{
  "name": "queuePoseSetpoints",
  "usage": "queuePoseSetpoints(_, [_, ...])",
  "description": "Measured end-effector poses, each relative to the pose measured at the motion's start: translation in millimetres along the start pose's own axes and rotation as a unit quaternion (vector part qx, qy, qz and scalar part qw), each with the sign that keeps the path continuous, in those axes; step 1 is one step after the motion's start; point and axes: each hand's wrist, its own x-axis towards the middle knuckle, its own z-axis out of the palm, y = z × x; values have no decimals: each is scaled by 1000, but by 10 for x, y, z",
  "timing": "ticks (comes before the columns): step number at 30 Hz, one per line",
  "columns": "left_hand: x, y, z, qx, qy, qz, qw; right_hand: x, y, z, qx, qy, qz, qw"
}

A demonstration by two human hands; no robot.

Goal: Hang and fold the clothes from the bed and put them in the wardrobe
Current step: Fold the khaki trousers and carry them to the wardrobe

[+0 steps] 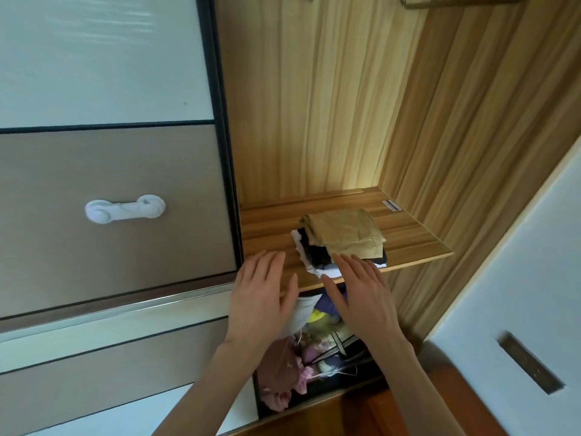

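Wooden shelf (418,237) inside wardrobe (330,105) is carrying one stack of folded clothes (339,243), sitting approx mid-shelf, a bit toward front edge. Tan garment (345,231) is lying on top w/ black and white pieces under it, white one poking out at 7 o'clock. Small label (392,205) is sitting on shelf at 1 o'clock from stack.

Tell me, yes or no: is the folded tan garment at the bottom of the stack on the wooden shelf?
No, the folded tan garment lies on top of the stack, above the black and white folded clothes on the wooden shelf.
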Motion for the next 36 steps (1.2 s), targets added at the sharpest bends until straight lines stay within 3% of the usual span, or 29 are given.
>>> queuePoseSetpoints(6, [-333, -257, -695, 71, 32, -64, 995, 85, -646, -148, 75, -1, -50, 996])
queuePoseSetpoints(15, [-897, -959, -1705, 171, 99, -182, 963, -59, -1841, -333, 186, 66, -110, 974])
queuePoseSetpoints(28, [-336, -2264, -2253, 173, 196, -100, 960, 902, -3482, -412, 118, 234, -154, 953])
queuePoseSetpoints(36, [-131, -2709, -1989, 220, 209, -59, 951, 1186, -3603, -21, 11, 216, -139, 966])
